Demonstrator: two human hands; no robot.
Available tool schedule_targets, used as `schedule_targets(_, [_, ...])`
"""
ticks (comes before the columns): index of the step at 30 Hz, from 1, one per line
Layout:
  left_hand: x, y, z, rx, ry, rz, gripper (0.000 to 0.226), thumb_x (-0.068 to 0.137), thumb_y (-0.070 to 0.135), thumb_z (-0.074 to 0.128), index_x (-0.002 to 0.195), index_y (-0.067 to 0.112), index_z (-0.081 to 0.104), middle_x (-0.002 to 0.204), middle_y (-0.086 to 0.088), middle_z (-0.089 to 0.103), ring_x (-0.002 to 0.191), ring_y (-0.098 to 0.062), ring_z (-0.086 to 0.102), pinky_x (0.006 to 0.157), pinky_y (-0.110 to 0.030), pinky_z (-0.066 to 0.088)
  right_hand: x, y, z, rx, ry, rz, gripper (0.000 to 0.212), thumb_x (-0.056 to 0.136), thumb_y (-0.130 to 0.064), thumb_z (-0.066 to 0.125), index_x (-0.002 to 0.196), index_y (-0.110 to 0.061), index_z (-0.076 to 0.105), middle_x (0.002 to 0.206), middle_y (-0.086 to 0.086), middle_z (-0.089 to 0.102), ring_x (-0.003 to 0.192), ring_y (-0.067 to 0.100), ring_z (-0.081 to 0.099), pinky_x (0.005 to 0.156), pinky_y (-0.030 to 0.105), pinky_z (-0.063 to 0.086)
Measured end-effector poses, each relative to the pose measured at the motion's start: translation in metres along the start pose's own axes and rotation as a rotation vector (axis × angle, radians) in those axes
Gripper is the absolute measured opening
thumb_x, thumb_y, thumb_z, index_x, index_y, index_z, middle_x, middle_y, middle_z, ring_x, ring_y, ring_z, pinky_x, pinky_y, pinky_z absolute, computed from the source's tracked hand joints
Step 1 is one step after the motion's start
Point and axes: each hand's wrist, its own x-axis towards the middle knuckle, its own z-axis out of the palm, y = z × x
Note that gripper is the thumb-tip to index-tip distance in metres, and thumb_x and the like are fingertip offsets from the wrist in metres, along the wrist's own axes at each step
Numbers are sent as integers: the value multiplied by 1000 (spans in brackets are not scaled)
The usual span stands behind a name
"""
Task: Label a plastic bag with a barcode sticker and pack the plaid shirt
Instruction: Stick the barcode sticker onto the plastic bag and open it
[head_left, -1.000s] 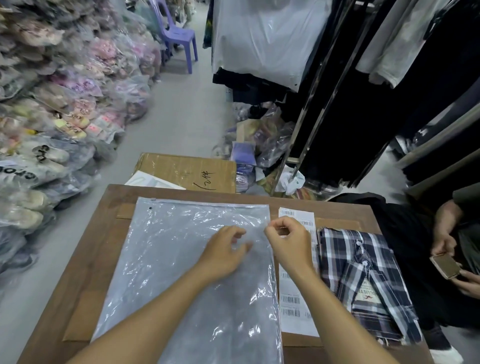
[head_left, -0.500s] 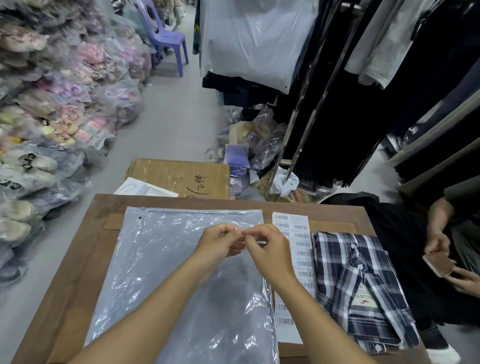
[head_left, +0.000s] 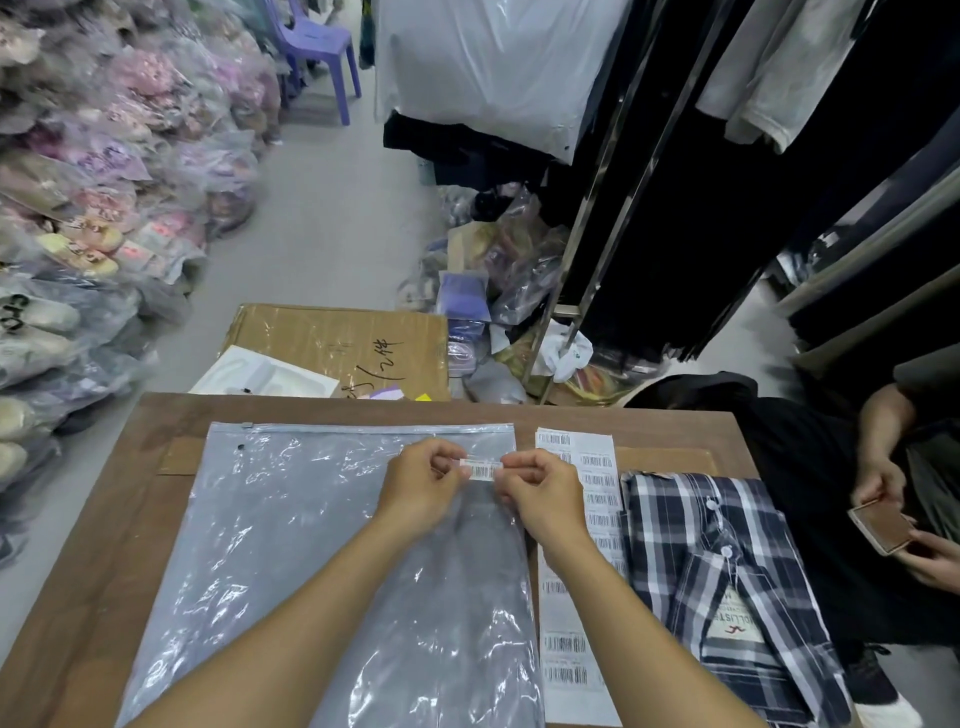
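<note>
I am working at a brown table (head_left: 104, 519), where a clear zip-top plastic bag (head_left: 291, 545) is lying flat before me. The folded plaid shirt (head_left: 727, 582) is resting at the table's right side, just beside a barcode sticker sheet (head_left: 576, 649). My left hand (head_left: 421, 483) and right hand (head_left: 540, 493) are hovering over the bag's upper right corner, fingers pinching the two ends of one barcode sticker (head_left: 482, 468).
</note>
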Motion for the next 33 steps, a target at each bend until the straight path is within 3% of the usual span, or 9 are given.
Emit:
schedule_targets(3, [5,-2,8,43,29,11,18,82,14,74,99,17,70,64,7,61,68,-17,63,67,-22,47,10,2,5,-75,25,-14,18,78,-6,75,75,-23,70,71,7,73,63,22,68,73,51,62])
schedule_targets(7, [8,-6,15,69,79,25,25,82,12,73,106,16,67,62,12,61,69,-15,61,74,-26,49,17,3,10,-137,54,-27,20,76,-8,75,72,-26,67,68,-1,70,72,29,72,78,51,60])
schedule_targets(10, [6,-8,19,71,99,32,26,82,12,72,107,17,66,62,13,60,67,-13,60,77,-31,53,16,3,12,-167,60,-24,18,79,-10,75,76,-25,67,75,1,73,76,25,73,79,46,60])
schedule_targets(18, [4,-12,22,153,126,92,26,83,16,69,108,20,64,65,14,58,66,-16,57,72,-34,54,12,3,15,-251,84,-77,10,82,-10,72,88,-18,69,80,-3,71,78,15,68,78,35,57])
schedule_targets(29, [-2,-15,27,178,188,133,35,83,16,70,116,21,59,77,7,61,69,-17,57,69,-33,49,11,7,20,-318,100,-137,9,82,-10,70,88,-17,68,81,-2,70,77,16,67,77,39,57])
schedule_targets(33, [0,-20,26,163,194,125,42,81,19,74,119,18,57,91,1,56,79,-22,57,75,-36,50,13,12,20,-373,135,-211,12,83,-11,72,90,-18,66,98,2,59,80,17,62,80,39,55])
